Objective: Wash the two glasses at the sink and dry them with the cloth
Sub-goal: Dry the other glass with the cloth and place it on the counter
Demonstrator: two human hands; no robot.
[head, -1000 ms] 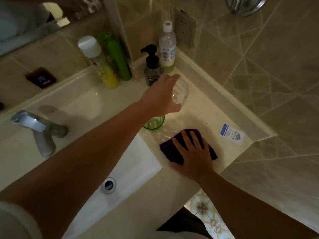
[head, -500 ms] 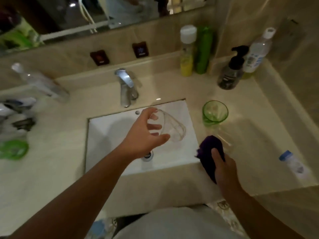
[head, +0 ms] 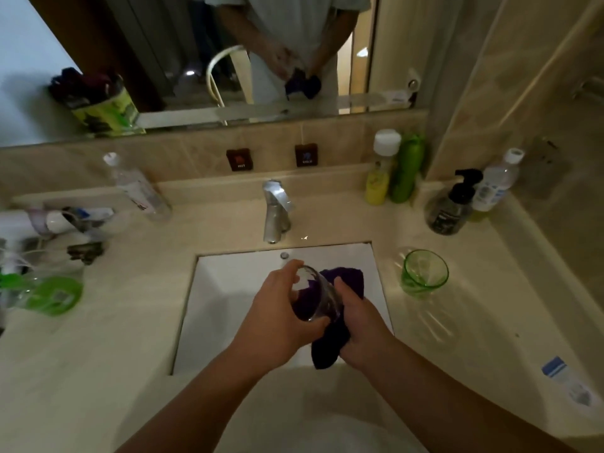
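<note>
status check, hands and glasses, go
Left hand grips clear glass over sink. Right hand holds purple cloth against it. Green glass upright on counter, untouched. Nothing in the way.

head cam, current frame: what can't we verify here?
- Clear glass: wet or dry unreadable; left hand and purple cloth cover much of it.
- Right hand fingers: hidden behind cloth and glass.
- Green glass: washed or not, too dim to tell.
- Items at the left counter edge: blurred, cut off by the frame.
- Bottle labels: too small to read.
</note>
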